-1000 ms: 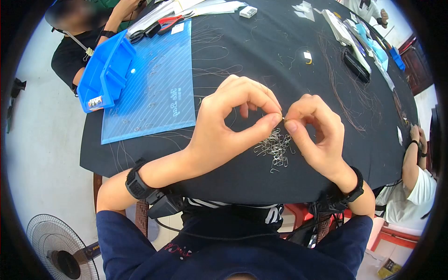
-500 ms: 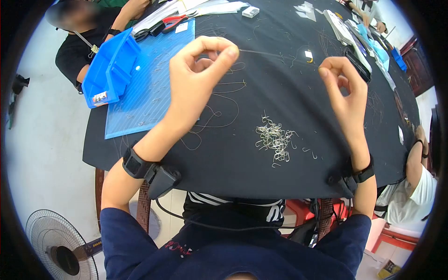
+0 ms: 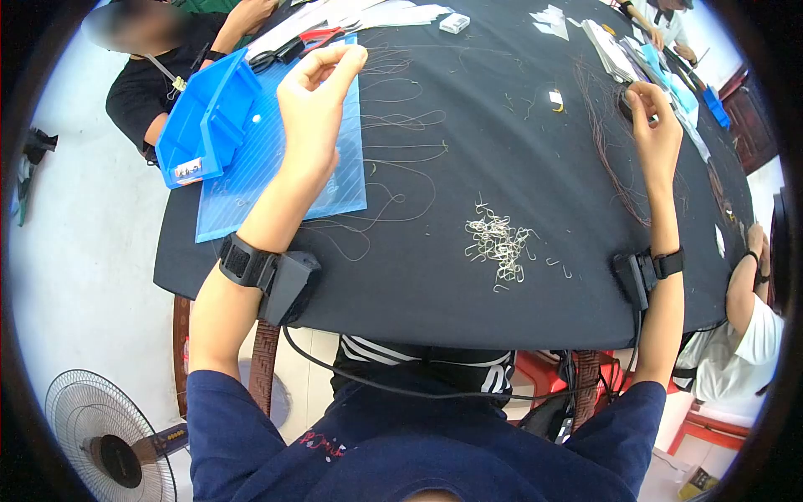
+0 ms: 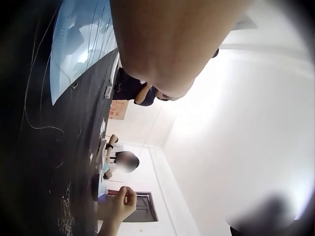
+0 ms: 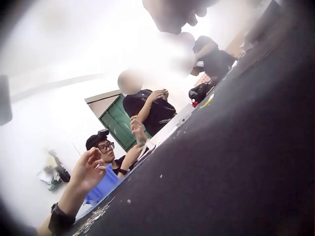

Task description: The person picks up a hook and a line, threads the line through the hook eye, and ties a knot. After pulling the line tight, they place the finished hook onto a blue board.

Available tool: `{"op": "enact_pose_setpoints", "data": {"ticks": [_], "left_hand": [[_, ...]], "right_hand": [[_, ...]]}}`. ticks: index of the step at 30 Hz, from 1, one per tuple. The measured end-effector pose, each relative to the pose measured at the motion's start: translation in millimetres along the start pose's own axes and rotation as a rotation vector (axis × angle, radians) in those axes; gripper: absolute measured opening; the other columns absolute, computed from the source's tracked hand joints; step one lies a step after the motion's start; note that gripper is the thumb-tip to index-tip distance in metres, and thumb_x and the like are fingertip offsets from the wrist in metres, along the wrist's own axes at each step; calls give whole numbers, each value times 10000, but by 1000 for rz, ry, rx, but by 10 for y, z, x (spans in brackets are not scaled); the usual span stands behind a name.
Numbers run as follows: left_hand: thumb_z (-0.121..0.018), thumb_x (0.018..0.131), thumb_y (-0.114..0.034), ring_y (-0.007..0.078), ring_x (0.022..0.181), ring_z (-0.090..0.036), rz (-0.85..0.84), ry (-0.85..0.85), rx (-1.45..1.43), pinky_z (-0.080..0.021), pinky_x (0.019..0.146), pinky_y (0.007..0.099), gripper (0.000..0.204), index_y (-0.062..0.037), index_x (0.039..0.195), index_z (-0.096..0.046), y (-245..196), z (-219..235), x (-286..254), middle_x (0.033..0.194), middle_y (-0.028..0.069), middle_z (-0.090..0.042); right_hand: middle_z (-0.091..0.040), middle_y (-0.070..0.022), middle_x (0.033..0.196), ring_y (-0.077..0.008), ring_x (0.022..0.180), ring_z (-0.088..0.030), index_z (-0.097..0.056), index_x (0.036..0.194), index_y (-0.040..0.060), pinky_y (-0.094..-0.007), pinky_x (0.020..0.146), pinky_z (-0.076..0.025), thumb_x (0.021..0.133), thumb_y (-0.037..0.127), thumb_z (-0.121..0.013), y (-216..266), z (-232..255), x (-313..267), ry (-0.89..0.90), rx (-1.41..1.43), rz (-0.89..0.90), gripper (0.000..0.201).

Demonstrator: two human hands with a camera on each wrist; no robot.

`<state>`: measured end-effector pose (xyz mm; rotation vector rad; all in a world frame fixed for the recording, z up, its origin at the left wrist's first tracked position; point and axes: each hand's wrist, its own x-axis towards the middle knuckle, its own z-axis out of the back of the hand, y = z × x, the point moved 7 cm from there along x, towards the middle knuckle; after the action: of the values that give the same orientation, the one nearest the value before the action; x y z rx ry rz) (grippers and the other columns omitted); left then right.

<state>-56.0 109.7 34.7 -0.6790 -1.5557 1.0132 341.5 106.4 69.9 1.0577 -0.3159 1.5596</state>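
In the head view my left hand (image 3: 314, 105) is raised over the blue plastic bag (image 3: 343, 188), thumb and fingertips pinched together at a thin fishing line that barely shows. Far to the right, my right hand (image 3: 657, 130) is raised too, its thumb and forefinger pinching at the other end of that line. Between the forearms, nearer me, a pile of small silver fish hooks (image 3: 498, 243) lies on the black cloth, with a few loose hooks (image 3: 560, 269) beside it. Looped lines (image 3: 431, 188) trail off the bag's right edge.
A blue bin (image 3: 205, 125) stands on the bag's left side, with red-handled pliers (image 3: 322, 36) behind it. A bundle of dark lines (image 3: 598, 142) lies left of my right hand. White packets (image 3: 606, 50) lie at the back right. Other people sit around the table.
My hands were together above the hooks one second ago. They have moved apart and away from me, left hand to the left, right hand to the right, drawing the line out between them.
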Motion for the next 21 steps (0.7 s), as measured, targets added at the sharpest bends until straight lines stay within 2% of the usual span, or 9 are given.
{"op": "enact_pose_setpoints", "data": {"ticks": [7,13,16,21], "left_hand": [[-697,836,-227,38,754,-503,-7,-26,-32,-383,670,198,226,-51,977,-688,21,29,21,898,-7,-658],[-707,830,-233,36,706,-477,66,-58,-27,-381,648,192,236,-52,979,-688,77,98,44,882,-20,-649],[-710,829,-234,34,694,-466,1,-56,-65,-380,642,191,240,-50,980,-687,10,50,24,877,-24,-645],[-704,836,-216,33,704,-473,-15,-63,-80,-379,635,189,227,-42,981,-684,21,60,33,883,-19,-649]], "right_hand": [[-662,-47,799,-136,725,-618,-661,990,131,-291,682,-477,876,235,-641,-403,32,55,-21,-149,-125,155],[-686,-60,850,-172,763,-648,-662,997,156,-313,699,-478,880,277,-628,-763,113,83,-90,-198,-186,172],[-691,-61,868,-178,781,-654,-662,1004,162,-317,708,-477,883,289,-621,-828,116,78,-86,-188,-204,181],[-693,-53,879,-175,782,-654,-662,1005,164,-314,710,-476,884,289,-619,-836,108,85,-69,-199,-205,180]]}}
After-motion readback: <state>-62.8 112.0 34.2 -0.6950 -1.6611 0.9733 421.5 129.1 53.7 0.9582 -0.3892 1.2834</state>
